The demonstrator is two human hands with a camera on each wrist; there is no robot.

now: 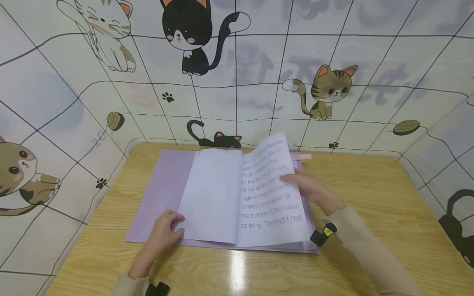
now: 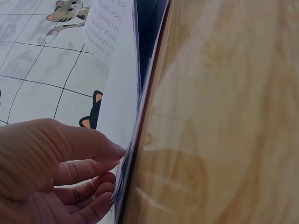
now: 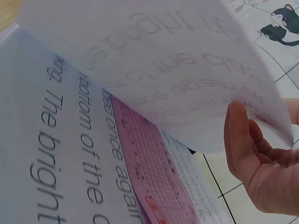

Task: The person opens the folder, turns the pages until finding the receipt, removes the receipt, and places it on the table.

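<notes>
A booklet with a purple cover (image 1: pixel 164 176) lies spread on the table. Its left page (image 1: pixel 211 193) is blank, while large English print fills the right page (image 1: pixel 272 197). My right hand (image 1: pixel 312 187) pinches that right page near its outer edge and lifts it in a curve. Seen from the right wrist, the fingers (image 3: pixel 240 140) lie under the raised page (image 3: pixel 154 28), its print showing through reversed. Beneath it are another printed page (image 3: pixel 60 140) and a pink ruled sheet (image 3: pixel 154 163). My left hand (image 1: pixel 164 230) rests on the left page's lower outer corner, fingers loosely bent.
The wooden table (image 1: pixel 370 213) extends around the booklet. Behind and beside it hangs a grid-patterned backdrop (image 1: pixel 259 61) with cartoon cats. A pink tab (image 1: pixel 303 156) sticks out past the booklet's upper right edge. Black cameras (image 1: pixel 323 234) are strapped to both wrists.
</notes>
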